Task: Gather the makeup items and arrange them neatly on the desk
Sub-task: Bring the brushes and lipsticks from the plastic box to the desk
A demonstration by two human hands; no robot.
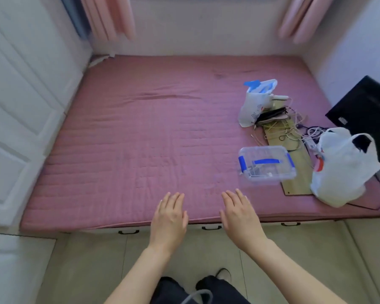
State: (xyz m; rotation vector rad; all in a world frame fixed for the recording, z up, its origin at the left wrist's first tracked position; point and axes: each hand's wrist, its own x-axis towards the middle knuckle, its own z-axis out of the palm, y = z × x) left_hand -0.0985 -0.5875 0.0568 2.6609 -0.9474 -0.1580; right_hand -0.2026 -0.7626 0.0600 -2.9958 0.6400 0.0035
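Both hands out flat over mattress edge: left hand (169, 212), right hand (239, 212), fingers straight, holding nothing. Beyond right hand, clear plastic box (267, 164) on mattress (130, 139), blue clips; likely light, rigid, slippery, best taken by both ends. Makeup unclear inside. Further back, white bags, cables.

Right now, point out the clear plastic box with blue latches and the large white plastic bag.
Clear plastic box with blue latches (267, 164): head view, lid centre.
Large white plastic bag (342, 170): head view, bulging front.
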